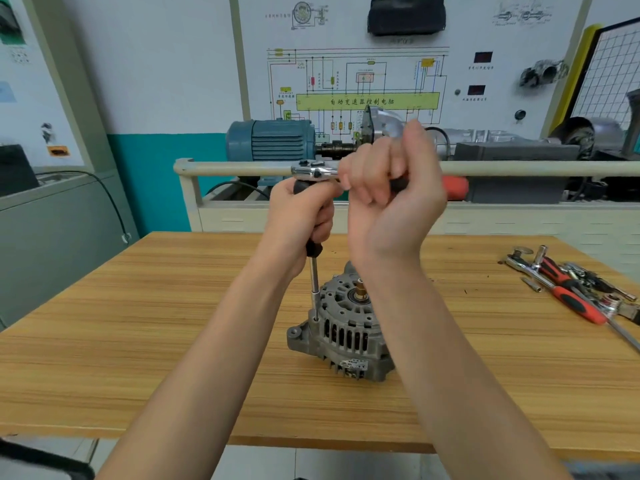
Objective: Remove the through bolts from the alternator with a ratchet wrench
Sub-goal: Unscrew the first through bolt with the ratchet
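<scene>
I've got the alternator (341, 327) standing on the counter (138, 341), my left hand (301, 216) wrapped round the extension bar (314, 278) to steady it over what looks like a through bolt, right hand (388, 188) clenching the ratchet wrench (313, 171) handle for leverage.

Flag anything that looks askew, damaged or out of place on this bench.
Nothing looks damaged or spilled. The alternator stands free on the wooden table, unclamped, with neither hand steadying it. Spare tools lie in a loose heap at the right edge.
</scene>
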Demonstrator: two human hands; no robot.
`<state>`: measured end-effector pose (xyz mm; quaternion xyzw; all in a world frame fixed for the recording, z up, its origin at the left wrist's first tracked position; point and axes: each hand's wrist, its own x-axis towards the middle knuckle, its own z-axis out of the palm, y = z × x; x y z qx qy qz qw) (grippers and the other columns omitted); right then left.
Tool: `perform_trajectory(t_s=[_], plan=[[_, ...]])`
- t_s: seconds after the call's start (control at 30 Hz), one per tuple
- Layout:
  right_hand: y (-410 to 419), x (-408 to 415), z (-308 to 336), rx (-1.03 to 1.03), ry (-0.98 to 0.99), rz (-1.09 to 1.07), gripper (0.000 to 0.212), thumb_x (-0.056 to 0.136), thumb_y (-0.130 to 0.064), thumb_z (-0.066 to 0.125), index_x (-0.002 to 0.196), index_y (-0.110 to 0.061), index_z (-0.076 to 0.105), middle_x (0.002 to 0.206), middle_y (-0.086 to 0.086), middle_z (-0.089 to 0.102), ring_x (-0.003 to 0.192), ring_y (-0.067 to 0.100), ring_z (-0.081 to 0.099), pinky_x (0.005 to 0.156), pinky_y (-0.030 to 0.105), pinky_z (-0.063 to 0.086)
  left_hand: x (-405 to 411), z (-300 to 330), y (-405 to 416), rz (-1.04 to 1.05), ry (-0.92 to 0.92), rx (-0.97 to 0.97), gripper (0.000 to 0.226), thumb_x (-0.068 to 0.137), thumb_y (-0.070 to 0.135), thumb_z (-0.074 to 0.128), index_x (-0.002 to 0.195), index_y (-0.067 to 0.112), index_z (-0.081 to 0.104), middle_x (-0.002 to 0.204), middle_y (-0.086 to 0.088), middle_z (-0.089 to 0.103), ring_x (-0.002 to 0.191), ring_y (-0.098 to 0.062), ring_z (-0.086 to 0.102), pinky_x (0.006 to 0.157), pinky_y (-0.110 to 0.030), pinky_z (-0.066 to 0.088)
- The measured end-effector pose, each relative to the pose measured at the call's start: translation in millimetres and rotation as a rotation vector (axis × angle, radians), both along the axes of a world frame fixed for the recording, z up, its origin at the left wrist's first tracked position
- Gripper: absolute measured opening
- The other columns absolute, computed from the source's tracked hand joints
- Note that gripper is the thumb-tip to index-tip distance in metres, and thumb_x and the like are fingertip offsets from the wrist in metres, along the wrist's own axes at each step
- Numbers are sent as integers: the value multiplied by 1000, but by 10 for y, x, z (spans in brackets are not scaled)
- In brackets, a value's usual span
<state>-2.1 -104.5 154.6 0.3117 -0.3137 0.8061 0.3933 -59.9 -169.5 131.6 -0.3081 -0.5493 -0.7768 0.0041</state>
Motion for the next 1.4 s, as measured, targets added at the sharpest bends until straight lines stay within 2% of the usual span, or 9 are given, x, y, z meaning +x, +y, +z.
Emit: perform_trajectory(t_s=[0.2,0.33,0.53,0.67,0.87,1.0,1.1,1.23,1.4], plan=[[-235,91,-168,297,306,-654,21,84,-2,44,72,-20,46,61,-13,40,50,1,37,53,14,34,162,13,196,76,53,-7,31,66,47,50,51,21,47,40,13,35,52,-1,30,53,-16,26],[71,-15,39,51,68,-78,46,91,-7,40,46,-18,37,37,-6,28,35,9,23,46,25,23,-41,-6,3,44,61,-72,28,78,-2,61,62,13,43,44,5,40,39,-11,33,39,-19,28],[447,-502,250,-219,-399,703,63,98,-16,29,35,-14,31,30,-3,21,26,12,21,37,20,23,-125,8,-105,-276,73,-58,22,77,7,58,61,11,44,46,1,39,37,-13,33,40,-20,30],[432,-575,224,-264,-370,799,65,98,-17,29,33,-13,29,29,-2,21,24,13,21,35,20,22,-140,34,-108,-356,-16,-107,35,78,9,57,49,17,38,38,5,30,29,-8,25,35,-16,20],[136,-103,81,-92,-90,135,51,95,-11,37,45,-17,33,36,-4,23,35,12,19,44,27,22,-60,8,66,28,-31,-64,43,84,-7,54,57,18,31,40,8,27,33,-7,19,37,-15,18],[-199,96,-123,324,287,-624,23,85,0,47,67,-12,51,49,-1,36,49,8,36,52,17,35,57,-14,170,140,72,-29,24,79,33,50,57,24,48,37,18,46,41,-1,42,48,-19,33],[-187,83,-134,486,316,-699,23,84,7,51,66,-7,55,50,-2,36,53,3,37,55,10,34,60,-27,155,162,95,-25,33,83,37,42,54,24,52,40,20,50,41,4,46,47,-11,33],[79,-48,20,118,131,-140,38,87,-5,42,53,-21,40,40,-7,28,37,9,24,48,25,23,-14,8,48,120,30,-122,32,81,-5,58,60,13,41,43,5,37,39,-11,31,42,-21,26],[461,-437,119,-305,-230,612,58,97,-17,32,39,-16,35,31,-4,21,27,11,19,36,20,22,-82,19,-76,-156,65,-165,33,81,-2,62,55,14,47,46,-1,42,39,-18,38,43,-24,34]])
